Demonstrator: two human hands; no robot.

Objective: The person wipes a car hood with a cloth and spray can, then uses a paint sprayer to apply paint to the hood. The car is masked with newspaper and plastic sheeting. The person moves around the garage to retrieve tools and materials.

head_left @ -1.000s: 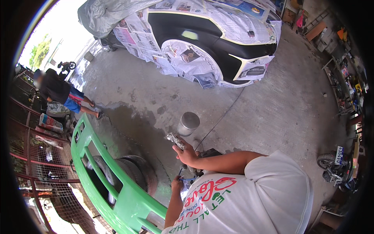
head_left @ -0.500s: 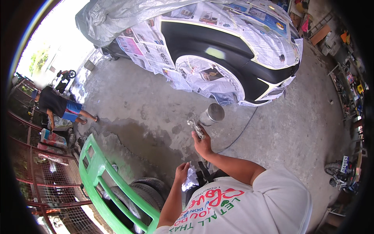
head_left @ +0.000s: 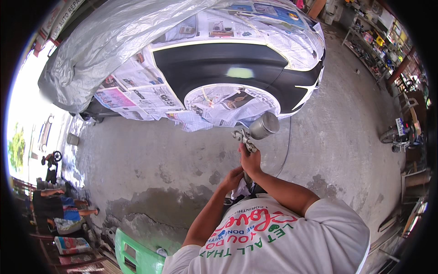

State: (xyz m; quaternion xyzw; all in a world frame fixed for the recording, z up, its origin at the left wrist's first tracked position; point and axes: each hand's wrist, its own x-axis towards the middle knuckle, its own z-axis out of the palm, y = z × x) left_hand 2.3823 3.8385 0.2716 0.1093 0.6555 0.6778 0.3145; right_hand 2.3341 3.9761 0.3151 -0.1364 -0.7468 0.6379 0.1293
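My right hand (head_left: pixel 250 160) is closed round the handle of a metal spray gun (head_left: pixel 245 139). The gun's silver paint cup (head_left: pixel 264 126) tilts up to the right. Just below, my left hand (head_left: pixel 232 180) touches the gun's lower end and is closed on a crumpled white wad (head_left: pixel 240 190), cloth or paper. Its fingers are partly hidden. Ahead stands a car whose dark fender (head_left: pixel 219 59) is edged with tape and carries a pale green patch (head_left: pixel 240 72). Newspaper (head_left: pixel 137 89) masks the panels round it, and masking paper (head_left: pixel 228 102) fills the wheel arch.
A silver cover (head_left: pixel 114 41) drapes the car's left part. A dark hose (head_left: pixel 289 146) trails over the concrete floor (head_left: pixel 141 160). At lower left stand a green plastic chair (head_left: pixel 132 251) and another person (head_left: pixel 59 205). Cluttered shelves (head_left: pixel 372 55) and a motorcycle (head_left: pixel 396 135) line the right side.
My view has swung left and nearer the car. My left hand, with the white wad, has come up to the spray gun's lower end. The right hand keeps its grip.
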